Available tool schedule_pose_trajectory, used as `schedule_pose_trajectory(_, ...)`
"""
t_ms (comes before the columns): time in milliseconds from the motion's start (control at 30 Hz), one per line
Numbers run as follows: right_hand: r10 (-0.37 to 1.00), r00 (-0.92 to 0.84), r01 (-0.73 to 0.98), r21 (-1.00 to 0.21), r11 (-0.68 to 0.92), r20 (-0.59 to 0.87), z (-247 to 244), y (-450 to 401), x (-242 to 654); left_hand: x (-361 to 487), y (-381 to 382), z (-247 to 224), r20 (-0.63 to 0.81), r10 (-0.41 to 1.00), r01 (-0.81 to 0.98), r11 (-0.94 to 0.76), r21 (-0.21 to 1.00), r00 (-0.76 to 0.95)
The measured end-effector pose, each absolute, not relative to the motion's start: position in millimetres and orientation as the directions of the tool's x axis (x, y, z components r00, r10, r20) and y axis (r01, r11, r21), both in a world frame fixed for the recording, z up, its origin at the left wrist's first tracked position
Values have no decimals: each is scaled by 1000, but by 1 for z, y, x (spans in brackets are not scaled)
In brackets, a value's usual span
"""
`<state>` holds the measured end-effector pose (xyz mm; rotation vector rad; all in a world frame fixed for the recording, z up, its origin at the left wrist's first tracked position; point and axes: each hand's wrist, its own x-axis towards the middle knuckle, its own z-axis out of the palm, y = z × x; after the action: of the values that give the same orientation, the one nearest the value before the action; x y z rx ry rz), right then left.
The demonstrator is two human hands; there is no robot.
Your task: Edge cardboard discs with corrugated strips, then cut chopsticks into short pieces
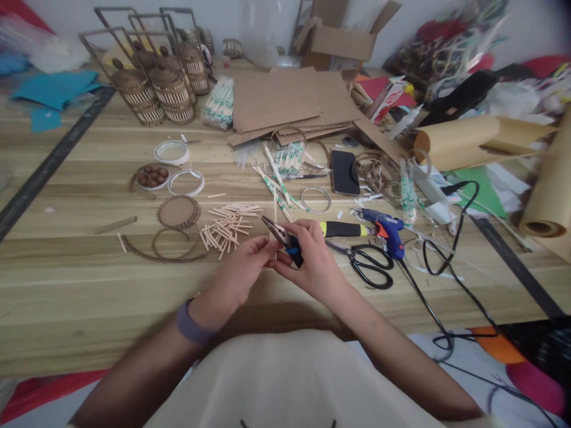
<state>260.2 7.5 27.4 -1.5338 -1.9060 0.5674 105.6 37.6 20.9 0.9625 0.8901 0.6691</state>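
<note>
My left hand (243,268) is closed, thumb and fingers pinching a thin wooden stick (275,205) that points away from me. In my right hand (316,261) is a pair of pliers (275,232) with dark jaws and blue-and-black handles. The jaws lie close by the stick; whether they touch it I cannot tell. Just left of the hands is a loose pile of short cut sticks (225,229). Beyond them lie longer sticks in green-printed paper (279,178). A tool with a yellow-and-black handle (343,229) lies past my right hand.
Black-handled scissors (372,267) and a blue glue gun (386,232) with a trailing black cord lie right. A phone (345,172), cardboard sheets (285,101) and a paper roll (542,220) sit farther out. Left are a round cardboard disc (178,212), tape rolls (172,152) and stick-covered lanterns (172,95).
</note>
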Motion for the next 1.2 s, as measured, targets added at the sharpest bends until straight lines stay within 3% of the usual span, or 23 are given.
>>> schedule_pose_trajectory(100,981,-131,660,-726,195,144,33,5,264,101,37,22,-317,813,-56,391,919,489)
schedule_pose_trajectory(200,989,-110,615,-788,-13,-102,46,1,277,94,39,29,-319,809,83,321,943,493)
schedule_pose_trajectory(300,902,-229,574,-799,-177,-365,61,-1,298,88,41,38,-337,792,216,261,941,509)
schedule_pose_trajectory(400,808,-348,516,-817,-258,-475,69,-3,315,84,42,42,-370,777,282,256,925,509)
schedule_pose_trajectory(533,687,-379,428,-776,-464,-620,71,-5,318,82,41,39,-389,740,306,255,917,549)
schedule_pose_trajectory(667,643,-382,363,-747,-557,-664,72,-1,306,84,37,35,-389,697,330,227,916,603)
schedule_pose_trajectory(833,632,-399,361,-747,-558,-665,75,5,294,87,35,36,-318,640,217,234,948,700)
schedule_pose_trajectory(1200,634,-440,323,-770,-550,-637,74,8,292,86,33,35,-315,632,198,251,948,708)
